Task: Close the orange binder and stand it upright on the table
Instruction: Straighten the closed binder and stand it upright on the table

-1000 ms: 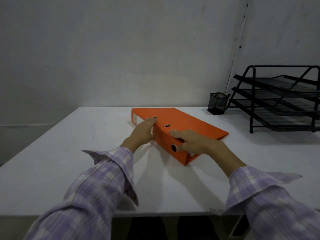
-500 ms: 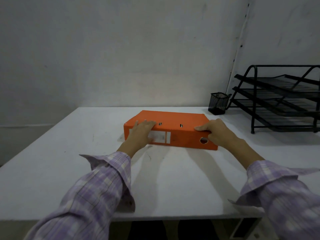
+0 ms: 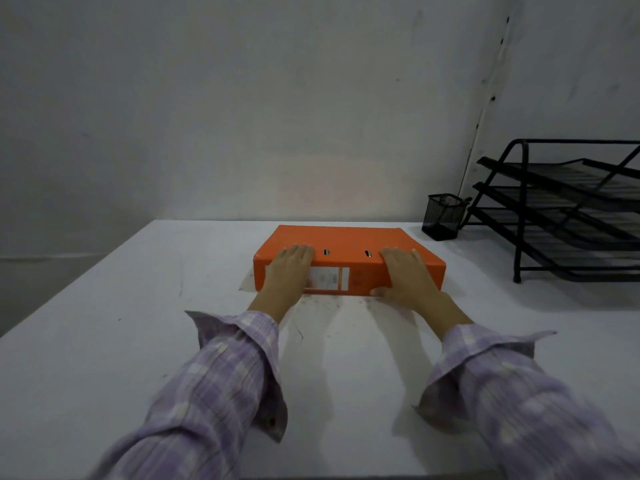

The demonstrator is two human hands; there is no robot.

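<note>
The orange binder (image 3: pixel 346 239) lies flat and closed on the white table (image 3: pixel 121 341), its spine with a white label facing me. My left hand (image 3: pixel 289 271) covers the left part of the spine, fingers hooked over the top edge. My right hand (image 3: pixel 405 275) grips the right part of the spine, fingers on the top cover and thumb down at the bottom edge. Both hands hold the binder; the spine's finger hole is hidden under my right hand.
A black mesh pen cup (image 3: pixel 443 216) stands at the back right by the wall. A black wire three-tier paper tray (image 3: pixel 568 209) fills the far right of the table. Bare table stretches left of the binder and between it and me.
The binder has turned from slanted to square with its spine facing me and slid slightly nearer. My right hand has shifted from the right end onto the spine.
</note>
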